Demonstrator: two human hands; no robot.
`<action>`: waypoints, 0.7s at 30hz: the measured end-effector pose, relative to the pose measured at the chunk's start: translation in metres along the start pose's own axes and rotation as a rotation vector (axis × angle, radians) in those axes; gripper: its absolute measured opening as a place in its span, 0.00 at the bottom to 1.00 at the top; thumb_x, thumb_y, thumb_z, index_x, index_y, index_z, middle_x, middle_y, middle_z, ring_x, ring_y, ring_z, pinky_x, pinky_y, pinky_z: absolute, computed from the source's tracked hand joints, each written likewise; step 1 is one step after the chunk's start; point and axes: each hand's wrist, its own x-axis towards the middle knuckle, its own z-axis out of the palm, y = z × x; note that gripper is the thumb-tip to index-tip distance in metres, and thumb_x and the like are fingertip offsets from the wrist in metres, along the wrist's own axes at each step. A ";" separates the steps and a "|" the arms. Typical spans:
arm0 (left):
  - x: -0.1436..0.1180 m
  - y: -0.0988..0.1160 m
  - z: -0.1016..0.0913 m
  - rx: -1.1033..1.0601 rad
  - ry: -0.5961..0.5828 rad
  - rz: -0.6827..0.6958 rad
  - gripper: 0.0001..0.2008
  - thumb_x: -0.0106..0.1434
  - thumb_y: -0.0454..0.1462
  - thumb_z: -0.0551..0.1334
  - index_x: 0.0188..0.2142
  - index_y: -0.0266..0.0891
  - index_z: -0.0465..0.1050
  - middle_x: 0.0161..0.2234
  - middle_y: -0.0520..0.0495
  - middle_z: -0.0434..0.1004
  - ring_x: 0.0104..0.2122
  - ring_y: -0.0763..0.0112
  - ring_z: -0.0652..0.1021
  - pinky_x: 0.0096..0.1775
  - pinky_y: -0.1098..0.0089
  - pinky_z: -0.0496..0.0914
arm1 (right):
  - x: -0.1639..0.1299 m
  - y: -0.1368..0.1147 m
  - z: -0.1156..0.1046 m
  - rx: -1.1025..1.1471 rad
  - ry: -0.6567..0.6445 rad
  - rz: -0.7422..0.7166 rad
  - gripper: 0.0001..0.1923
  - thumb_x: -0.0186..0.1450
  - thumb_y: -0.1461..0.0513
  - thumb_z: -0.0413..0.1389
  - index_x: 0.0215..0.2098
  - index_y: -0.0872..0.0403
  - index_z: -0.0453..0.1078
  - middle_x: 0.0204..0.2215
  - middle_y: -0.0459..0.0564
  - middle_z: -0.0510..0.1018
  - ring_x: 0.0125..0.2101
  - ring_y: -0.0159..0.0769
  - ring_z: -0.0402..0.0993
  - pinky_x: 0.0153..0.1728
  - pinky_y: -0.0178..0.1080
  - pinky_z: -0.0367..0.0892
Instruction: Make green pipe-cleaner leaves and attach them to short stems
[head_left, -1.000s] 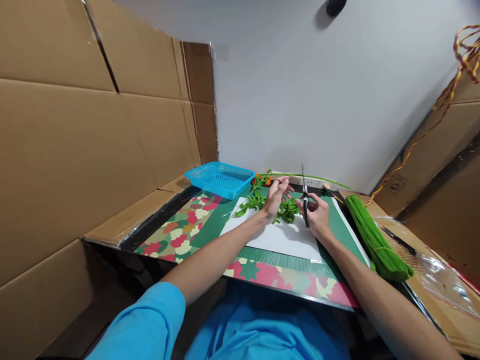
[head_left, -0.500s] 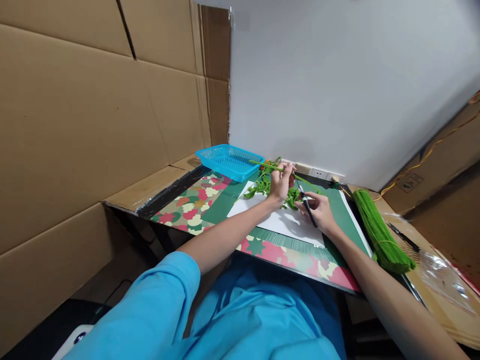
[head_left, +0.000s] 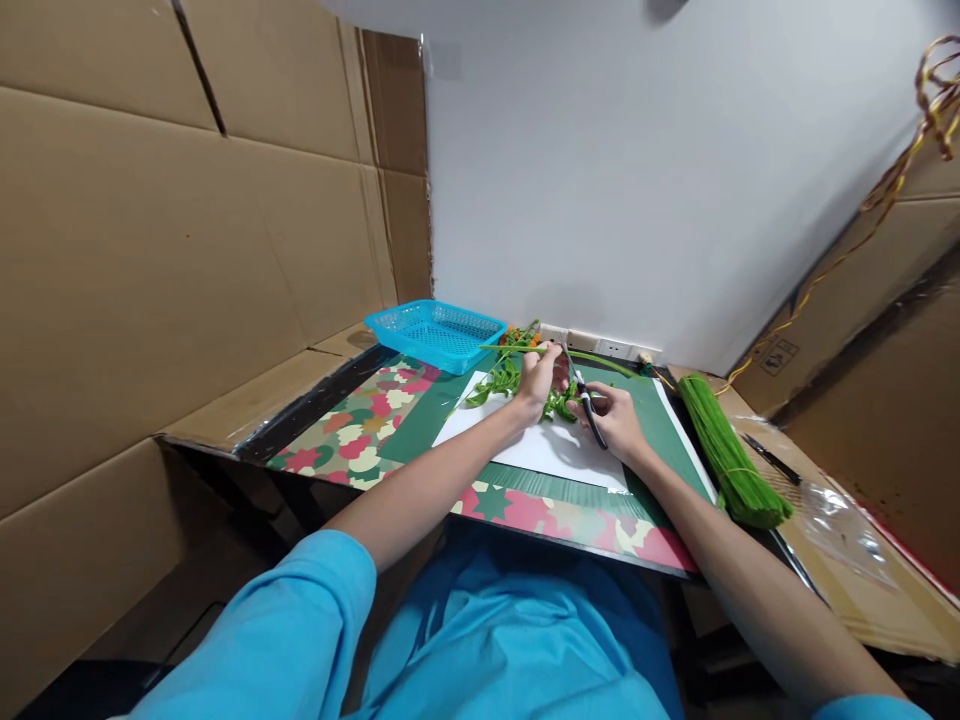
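Both bare forearms stretch forward from blue short sleeves, converging ahead of the chest. The left hand [head_left: 538, 372] sits palm-down with wrist slightly raised, fingers curled in and pinched together at the tips. The right hand [head_left: 611, 418] lies just beside it, a little nearer the body, knuckles up, fingers wrapped in a closed grip, wrist low and angled inward toward the left.

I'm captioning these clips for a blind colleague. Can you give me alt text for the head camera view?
A person in a blue top sits at a desk: the left hand pinches a green stem while the right hand holds scissors against it, above a white sheet. A blue basket sits far left, a bundle of green stems right.
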 end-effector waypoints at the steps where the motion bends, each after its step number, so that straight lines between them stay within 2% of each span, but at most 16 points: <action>1: -0.001 0.000 0.000 0.000 -0.016 -0.024 0.16 0.69 0.47 0.63 0.30 0.41 0.66 0.24 0.51 0.72 0.18 0.75 0.70 0.20 0.73 0.58 | 0.000 -0.001 0.000 0.006 -0.001 -0.001 0.28 0.56 0.44 0.71 0.40 0.59 0.79 0.22 0.47 0.77 0.20 0.32 0.68 0.21 0.33 0.61; 6: -0.003 0.005 0.001 -0.080 -0.053 -0.071 0.16 0.66 0.47 0.67 0.30 0.39 0.69 0.27 0.50 0.74 0.19 0.75 0.74 0.19 0.74 0.60 | 0.002 -0.005 0.001 0.059 -0.024 0.025 0.28 0.58 0.42 0.69 0.43 0.57 0.77 0.20 0.45 0.75 0.19 0.34 0.70 0.19 0.33 0.61; 10: -0.001 0.009 0.001 -0.134 -0.065 -0.104 0.15 0.64 0.45 0.70 0.32 0.38 0.70 0.27 0.50 0.75 0.20 0.75 0.75 0.19 0.74 0.61 | 0.003 -0.003 0.001 0.124 -0.073 0.043 0.27 0.60 0.42 0.69 0.43 0.54 0.75 0.21 0.43 0.74 0.17 0.31 0.66 0.17 0.33 0.60; 13: 0.001 0.010 0.001 -0.159 -0.085 -0.113 0.15 0.64 0.44 0.71 0.32 0.38 0.71 0.28 0.51 0.75 0.21 0.74 0.76 0.19 0.75 0.62 | 0.005 0.000 0.000 0.188 -0.134 0.046 0.27 0.63 0.42 0.66 0.48 0.52 0.73 0.22 0.42 0.75 0.15 0.30 0.64 0.16 0.34 0.60; 16: 0.002 0.011 0.001 -0.173 -0.121 -0.110 0.15 0.62 0.44 0.72 0.32 0.38 0.71 0.28 0.51 0.75 0.22 0.75 0.76 0.20 0.75 0.62 | 0.007 0.000 0.000 0.237 -0.196 0.023 0.26 0.66 0.42 0.64 0.50 0.50 0.69 0.23 0.42 0.77 0.16 0.32 0.67 0.18 0.35 0.63; 21: 0.003 0.013 0.000 -0.172 -0.153 -0.078 0.16 0.60 0.45 0.74 0.34 0.38 0.72 0.29 0.51 0.76 0.23 0.75 0.76 0.20 0.75 0.63 | 0.007 -0.005 0.003 0.268 -0.223 0.000 0.24 0.68 0.42 0.61 0.48 0.50 0.66 0.25 0.42 0.76 0.20 0.33 0.71 0.24 0.36 0.68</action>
